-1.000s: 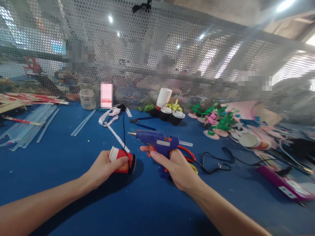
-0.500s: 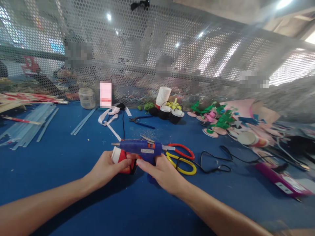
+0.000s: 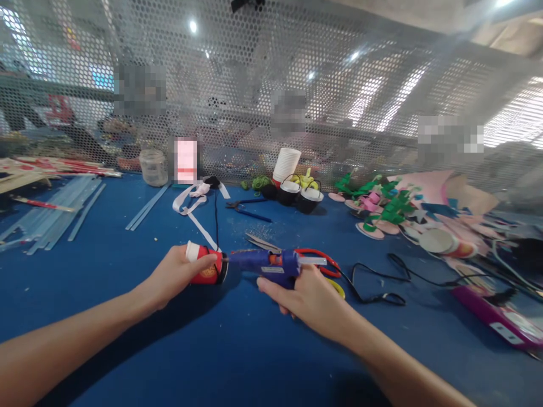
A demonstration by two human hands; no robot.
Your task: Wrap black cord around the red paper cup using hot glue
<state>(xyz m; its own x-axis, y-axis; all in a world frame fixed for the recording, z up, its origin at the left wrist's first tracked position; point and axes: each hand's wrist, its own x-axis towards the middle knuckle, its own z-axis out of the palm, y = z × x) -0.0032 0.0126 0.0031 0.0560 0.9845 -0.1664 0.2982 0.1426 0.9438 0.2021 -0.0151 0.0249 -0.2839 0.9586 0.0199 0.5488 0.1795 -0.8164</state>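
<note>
My left hand (image 3: 172, 277) is closed around a red paper cup (image 3: 206, 270) lying on its side, its white end to the left and a dark band at its right end. A black cord (image 3: 216, 220) runs from the cup back across the table. In my right hand (image 3: 303, 294) is a blue glue gun (image 3: 274, 265), its nozzle pointing left at the dark end of the cup. A clear glue stick (image 3: 313, 260) sticks out of its back. Partly hidden behind the gun lie scissors (image 3: 339, 288) with red and yellow handles.
Blue pliers (image 3: 254, 216), a white ribbon (image 3: 201, 229) and black small buckets (image 3: 309, 200) lie farther back. Glue sticks (image 3: 63, 212) are at the left. Green paper plants (image 3: 394, 203), a black cable (image 3: 382, 277) and a purple power strip (image 3: 492, 316) occupy the right. A perforated metal screen (image 3: 241, 73) stands behind.
The glue gun has moved right and its nozzle, which was above and left of the cup, is now by the cup's dark end. The cup has shifted slightly left and shows more.
</note>
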